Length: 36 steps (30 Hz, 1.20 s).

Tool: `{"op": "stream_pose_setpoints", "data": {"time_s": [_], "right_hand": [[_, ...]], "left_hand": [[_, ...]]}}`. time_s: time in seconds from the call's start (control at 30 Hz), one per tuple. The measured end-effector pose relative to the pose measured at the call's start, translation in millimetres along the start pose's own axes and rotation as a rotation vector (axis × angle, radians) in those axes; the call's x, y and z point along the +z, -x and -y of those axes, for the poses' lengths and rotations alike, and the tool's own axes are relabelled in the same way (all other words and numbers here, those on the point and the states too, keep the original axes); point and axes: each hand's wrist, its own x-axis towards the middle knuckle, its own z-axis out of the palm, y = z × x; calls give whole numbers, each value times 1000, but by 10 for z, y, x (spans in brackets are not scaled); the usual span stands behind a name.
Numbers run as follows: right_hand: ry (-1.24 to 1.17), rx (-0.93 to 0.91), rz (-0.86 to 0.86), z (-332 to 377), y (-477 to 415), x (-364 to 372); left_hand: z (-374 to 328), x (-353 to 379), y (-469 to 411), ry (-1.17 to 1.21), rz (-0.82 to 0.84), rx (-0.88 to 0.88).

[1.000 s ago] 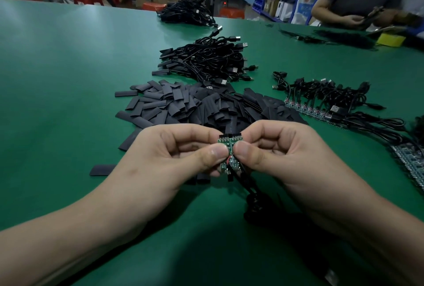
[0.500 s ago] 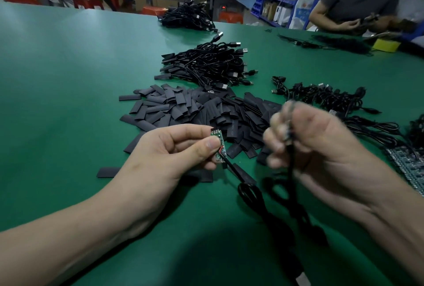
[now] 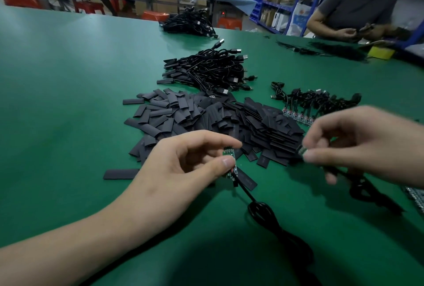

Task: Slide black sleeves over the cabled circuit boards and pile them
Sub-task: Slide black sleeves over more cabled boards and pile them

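Left hand (image 3: 192, 159) pinches the circuit board (image 3: 230, 161) edgewise; right hand (image 3: 358, 143) pinches a blurred cable end (image 3: 303, 151). Feed a black sleeve (image 3: 121, 174) on squarely.

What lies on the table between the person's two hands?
The near edge of the pile of black sleeves, as the head view shows.

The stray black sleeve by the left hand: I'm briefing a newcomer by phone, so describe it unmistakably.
Start at the big heap of black sleeves on the green table. Just left of the left hand lies one flat sleeve. Unlike its neighbours, it lies alone, apart from the heap.
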Motion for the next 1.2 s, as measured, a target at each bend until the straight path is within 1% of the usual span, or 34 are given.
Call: {"op": "stream_pose_setpoints", "data": {"time_s": [0.1,0.17,0.2,0.23,0.27,0.33,0.4,0.47,0.53,0.6,0.63,0.7,0.77,0.83,0.9,0.97,1.07,1.13,1.2], "right_hand": [[395,80,9,-35,-65,143],[542,65,-56,33,-85,200],[535,15,-108,94,-87,241],[456,-59,-152,154,-92,296],[333,-128,-156,227,-103,375],[118,-206,-78,357,-130,585],[6,-204,-22,396,-167,768],[-82,-169,-11,365,-193,834],[-95,-130,-68,296,-188,814],[52,-86,-211,209,-175,789],[132,-53,-250,193,-165,792],[275,9,-235,199,-137,837],[465,15,-184,197,-119,898],[551,15,-156,189,-121,913],[517,26,-146,198,-123,905],[425,29,-132,183,-135,905],[250,35,-128,144,-168,915],[150,13,-112,119,-182,934],[-16,-19,-89,114,-192,958]], "left_hand": [[-2,0,6,-13,-6,10],[-6,2,11,-9,-15,21],[-9,2,11,13,-27,24],[-10,4,7,47,-42,21],[-11,10,1,84,-56,16],[-5,22,-12,134,-79,7],[10,22,-21,152,-102,3],[21,15,-21,138,-126,2],[31,8,-22,12,-149,15],[45,14,-22,-163,-145,24],[48,21,-19,-246,-136,30],[37,40,-14,-351,-122,48],[33,47,-8,-384,-122,68],[33,40,-6,-393,-126,75],[31,32,-5,-403,-125,66],[35,23,-4,-422,-126,59],[39,14,-2,-484,-134,74],[28,23,3,-530,-111,87],[21,27,11,-550,-77,94]]}}
